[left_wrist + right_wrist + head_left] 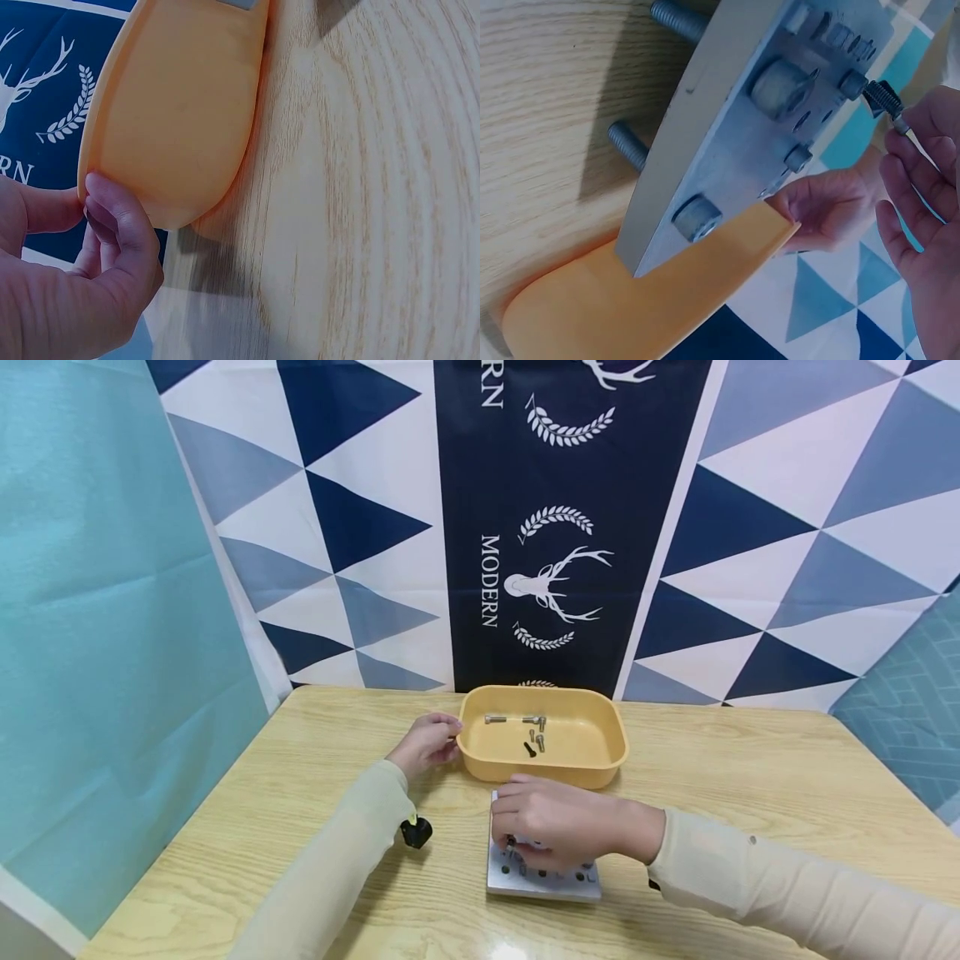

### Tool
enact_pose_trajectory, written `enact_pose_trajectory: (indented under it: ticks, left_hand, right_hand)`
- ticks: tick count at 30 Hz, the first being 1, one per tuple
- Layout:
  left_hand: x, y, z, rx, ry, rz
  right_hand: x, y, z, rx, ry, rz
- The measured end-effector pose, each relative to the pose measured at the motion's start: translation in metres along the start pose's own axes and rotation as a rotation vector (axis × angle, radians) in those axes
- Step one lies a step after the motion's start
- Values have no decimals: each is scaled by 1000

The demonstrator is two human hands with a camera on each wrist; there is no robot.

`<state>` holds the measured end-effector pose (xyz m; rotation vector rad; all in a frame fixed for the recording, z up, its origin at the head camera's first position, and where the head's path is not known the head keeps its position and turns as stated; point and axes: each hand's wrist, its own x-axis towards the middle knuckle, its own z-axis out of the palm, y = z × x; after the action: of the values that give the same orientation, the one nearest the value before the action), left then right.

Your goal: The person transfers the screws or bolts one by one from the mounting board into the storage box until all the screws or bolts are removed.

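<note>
My left hand [429, 745] pinches the left end of a yellow-orange plastic tray [540, 775] by its rim, thumb on one side and fingers on the other in the left wrist view. Over a thick metal plate [517, 883] my right hand [551, 820] holds a small threaded screw [885, 99] at its fingertips. In the right wrist view that screw is close to the socket-head bolt [853, 84] standing in the plate. Other bolts, such as a large one [697, 218], sit in the plate's holes, and threaded ends [628, 145] stick out underneath.
Several loose screws [540, 743], one of them black, lie inside the tray. Everything stands on a wood-grain table [315, 752]. Behind it hangs a patterned cloth [375, 527], and a teal sheet [112, 635] closes off the left side.
</note>
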<state>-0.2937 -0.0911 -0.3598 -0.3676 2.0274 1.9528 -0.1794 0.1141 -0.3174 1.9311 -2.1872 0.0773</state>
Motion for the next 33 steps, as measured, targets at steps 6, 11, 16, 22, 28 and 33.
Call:
enact_pose_trajectory:
  ticks: [6, 11, 16, 22, 28, 33]
  left_hand:
    - [0, -1, -1, -6, -4, -5]
    - [-1, 1, -1, -3, -3, -14]
    - [-1, 2, -1, 1, -4, -21]
    - [-1, 2, -1, 0, -3, -30]
    - [0, 2, -1, -3, -7, -25]
    - [0, 2, -2, -2, -7, -28]
  right_hand:
    - [-2, 5, -2, 28, 23, 22]
    - [-5, 13, -3, 41, 54, 30]
    - [-9, 24, -2, 72, 87, 73]
    - [-14, 37, -1, 62, 135, 110]
    - [-19, 49, -3, 51, 165, 158]
    - [-23, 60, -9, 85, 172, 201]
